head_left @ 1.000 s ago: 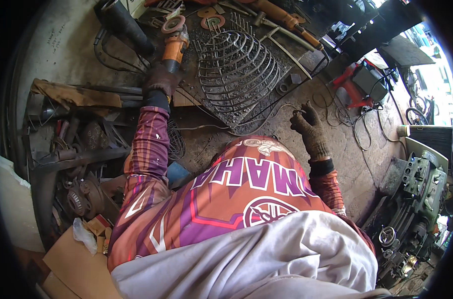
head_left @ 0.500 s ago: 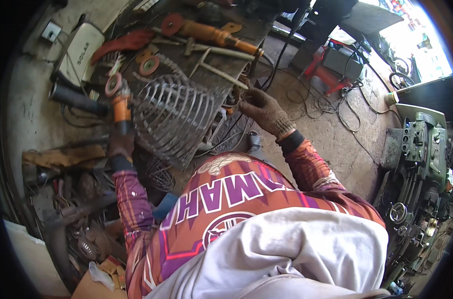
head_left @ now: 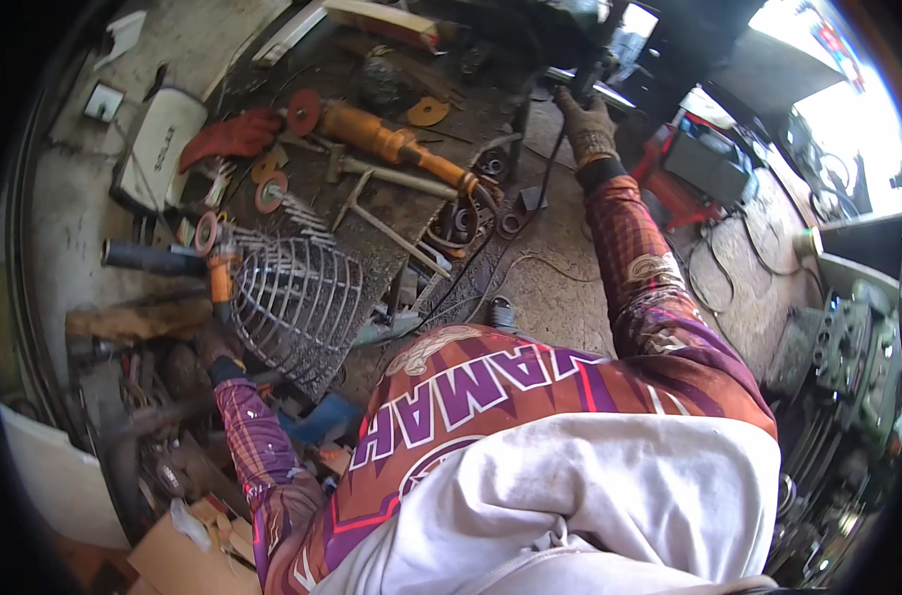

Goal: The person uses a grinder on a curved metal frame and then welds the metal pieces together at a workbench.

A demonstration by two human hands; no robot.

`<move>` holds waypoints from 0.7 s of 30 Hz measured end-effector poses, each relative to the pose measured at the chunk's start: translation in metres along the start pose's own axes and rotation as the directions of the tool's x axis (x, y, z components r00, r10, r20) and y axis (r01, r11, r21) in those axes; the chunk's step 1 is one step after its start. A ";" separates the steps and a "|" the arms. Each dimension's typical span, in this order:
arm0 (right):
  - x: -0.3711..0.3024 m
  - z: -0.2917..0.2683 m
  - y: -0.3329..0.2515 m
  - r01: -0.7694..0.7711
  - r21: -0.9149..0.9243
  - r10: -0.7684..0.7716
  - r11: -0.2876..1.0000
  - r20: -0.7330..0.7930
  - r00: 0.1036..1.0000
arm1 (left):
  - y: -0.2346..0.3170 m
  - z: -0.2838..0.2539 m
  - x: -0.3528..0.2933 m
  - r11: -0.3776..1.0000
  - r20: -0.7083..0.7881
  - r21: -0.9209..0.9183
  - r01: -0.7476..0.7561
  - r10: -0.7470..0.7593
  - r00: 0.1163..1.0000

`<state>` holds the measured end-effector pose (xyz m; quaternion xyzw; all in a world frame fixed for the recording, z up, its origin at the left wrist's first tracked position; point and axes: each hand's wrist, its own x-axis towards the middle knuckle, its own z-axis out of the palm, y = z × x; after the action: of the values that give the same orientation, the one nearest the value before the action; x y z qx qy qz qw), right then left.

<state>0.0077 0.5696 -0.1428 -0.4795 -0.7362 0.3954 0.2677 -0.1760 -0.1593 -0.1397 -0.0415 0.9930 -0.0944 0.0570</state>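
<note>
In my left hand [head_left: 216, 345] is an orange angle grinder [head_left: 220, 280], gripped by its body, with its disc [head_left: 206, 233] at the far end. A curved cage of metal bars [head_left: 297, 297] lies right beside the grinder on the dark workbench [head_left: 371, 268]. My gloved right hand [head_left: 588, 131] is stretched far forward, beyond the bench's right edge. Its fingers close around something dark beside an upright post [head_left: 600, 55]; what they hold is hard to make out. A black cable [head_left: 547, 178] hangs just left of that hand.
On the bench lie a larger orange grinder [head_left: 381, 139], a red glove [head_left: 233, 137], a T-shaped metal bar [head_left: 396, 235] and loose discs [head_left: 428, 111]. A white box [head_left: 160, 149] stands left. Red equipment [head_left: 669, 169] and cables lie right, near a green machine [head_left: 847, 347].
My right hand has moved forward and right, from the bench's edge to the dark post. My left hand and the grinder have shifted slightly left and nearer. The view has turned too.
</note>
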 end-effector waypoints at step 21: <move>0.053 -0.003 -0.012 0.184 0.239 -0.160 0.954 -0.117 0.980 | 0.091 -0.118 -0.089 0.478 0.113 -0.876 0.066 0.069 0.991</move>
<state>-0.0166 0.6163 -0.1302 -0.3948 -0.7062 0.4359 0.3943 -0.1083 -0.0406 -0.0328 -0.0701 0.8956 0.4292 0.0935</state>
